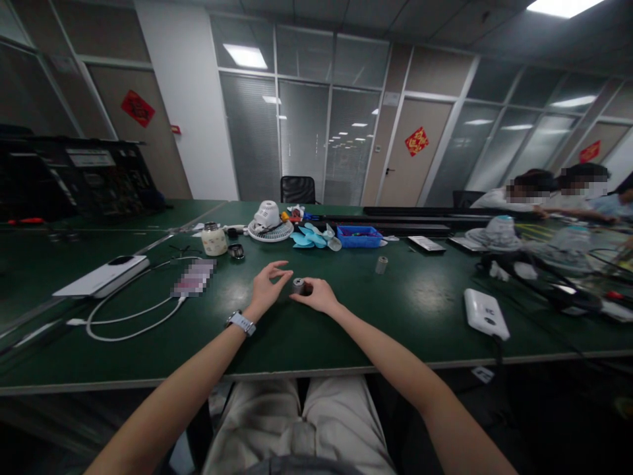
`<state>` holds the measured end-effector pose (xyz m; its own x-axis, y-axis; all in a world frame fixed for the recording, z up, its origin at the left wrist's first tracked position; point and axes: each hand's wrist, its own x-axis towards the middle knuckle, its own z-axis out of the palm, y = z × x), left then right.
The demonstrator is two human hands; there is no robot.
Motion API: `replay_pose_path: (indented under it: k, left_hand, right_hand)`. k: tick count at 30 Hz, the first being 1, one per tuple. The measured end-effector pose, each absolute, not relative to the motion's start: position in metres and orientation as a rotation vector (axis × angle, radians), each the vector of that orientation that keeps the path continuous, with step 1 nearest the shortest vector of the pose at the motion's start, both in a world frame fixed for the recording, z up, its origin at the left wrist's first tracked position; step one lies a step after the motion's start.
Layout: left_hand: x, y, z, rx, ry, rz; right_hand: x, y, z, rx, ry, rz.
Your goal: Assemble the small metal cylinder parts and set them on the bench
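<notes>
The right hand's (316, 295) fingers pinched a small metal cylinder (298, 284) between thumb and fingertips, gripping its side, which left the upright top face uncovered, with something dark at its centre. The left hand's (267, 287) fingers were spread, thumb and forefinger curved with a gap between them, just beside the cylinder and apparently not touching it; that curve seemed suited to something small and round. The cylinder was over the table (297, 346), in from the near edge and in front of the person's lap, probably for easy reach by both hands; whether its base touched the surface I could not tell.

Farther from the near edge, to the right, a second metal cylinder (381, 265) stood upright on its own, its shape apparently steady enough for that. Toward the far edge lay pale blue blades (314, 236) and a blue tray (359, 236), whose raised walls presumably kept loose pieces together. A white device (487, 313) lay near the near edge on the right, its dark cable hanging over that edge.
</notes>
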<state>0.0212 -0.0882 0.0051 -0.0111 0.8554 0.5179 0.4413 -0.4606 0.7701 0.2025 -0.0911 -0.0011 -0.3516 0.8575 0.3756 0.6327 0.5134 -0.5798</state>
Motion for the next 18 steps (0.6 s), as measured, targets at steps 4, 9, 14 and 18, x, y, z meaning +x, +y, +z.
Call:
replay_pose_path:
  k: [4, 9, 14, 18]
  left_hand:
    - [0.009, -0.086, -0.005, 1.987, 1.462, 1.076]
    - [0.011, -0.09, -0.005, 2.033, 1.45, 1.013]
    - [0.011, -0.092, -0.003, 2.038, 1.455, 1.011]
    - [0.009, -0.089, -0.006, 2.052, 1.454, 1.01]
  right_hand:
    - [0.203, -0.09, -0.003, -1.266, -2.091, 0.379]
    - [0.239, -0.069, 0.003, -1.402, -1.981, 0.512]
    - [0.352, -0.051, 0.016, -1.553, -1.799, 0.842]
    - [0.441, -0.054, 0.009, -2.054, -1.377, 0.359]
